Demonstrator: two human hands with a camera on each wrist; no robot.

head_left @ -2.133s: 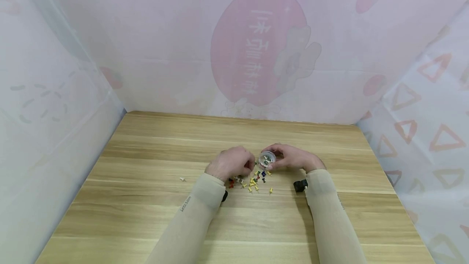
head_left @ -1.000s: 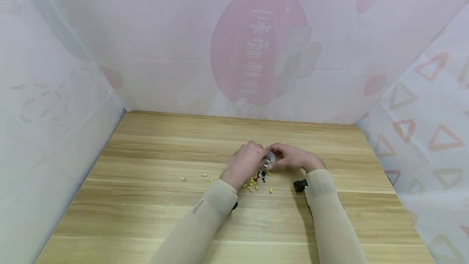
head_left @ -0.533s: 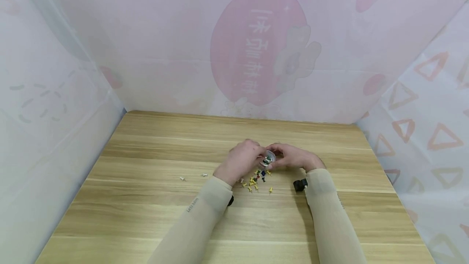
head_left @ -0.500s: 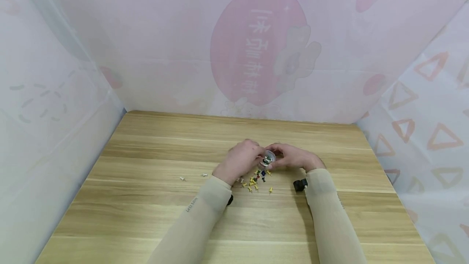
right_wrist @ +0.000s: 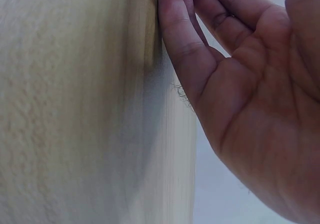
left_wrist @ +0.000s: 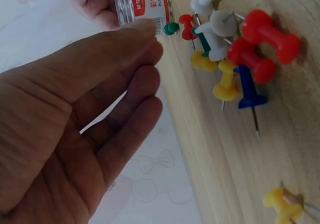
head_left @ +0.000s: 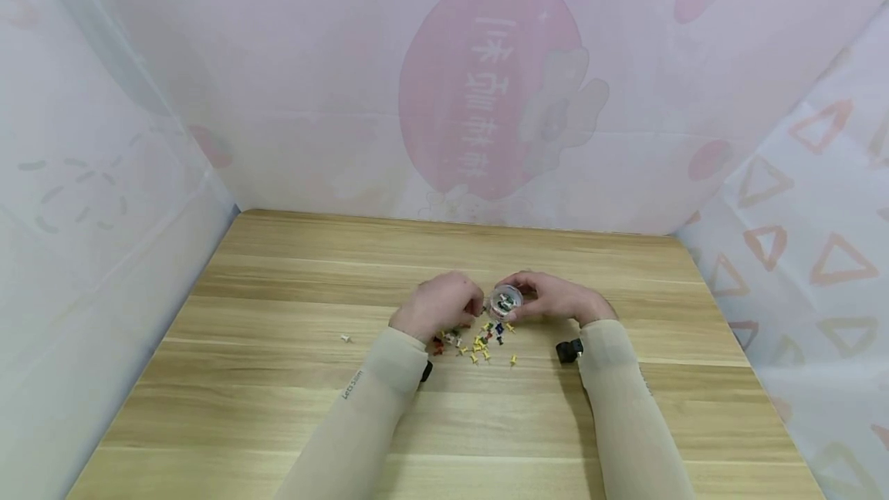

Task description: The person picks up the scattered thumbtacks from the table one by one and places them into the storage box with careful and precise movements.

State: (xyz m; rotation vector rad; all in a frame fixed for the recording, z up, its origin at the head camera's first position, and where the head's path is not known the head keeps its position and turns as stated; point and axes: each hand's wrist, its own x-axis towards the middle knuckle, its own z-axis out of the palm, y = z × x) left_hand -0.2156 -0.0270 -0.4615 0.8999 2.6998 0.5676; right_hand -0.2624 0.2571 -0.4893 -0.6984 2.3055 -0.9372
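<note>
My right hand [head_left: 559, 298] grips a small clear plastic jar [left_wrist: 135, 5] whose label reads push pins, fingers and thumb round its sides. Green and white push pins lie inside. My left hand [head_left: 437, 305] is just left of the jar, above the loose pins. In the left wrist view its thumb and index fingertips meet; whether a pin is between them is hidden. Close by lie a red push pin [left_wrist: 270, 37], a blue push pin [left_wrist: 248, 87], a green push pin [left_wrist: 171, 28] and a yellow push pin [left_wrist: 226, 82].
More yellow push pins [head_left: 479, 346] are scattered on the wooden table [head_left: 486, 423] in front of the jar. A lone white push pin [head_left: 346, 339] lies off to the left. Patterned cloth walls [head_left: 312, 160] enclose the table at the back and sides.
My left hand went right to the jar's mouth, then came back left over the loose pins. The right hand kept holding the jar in place.
</note>
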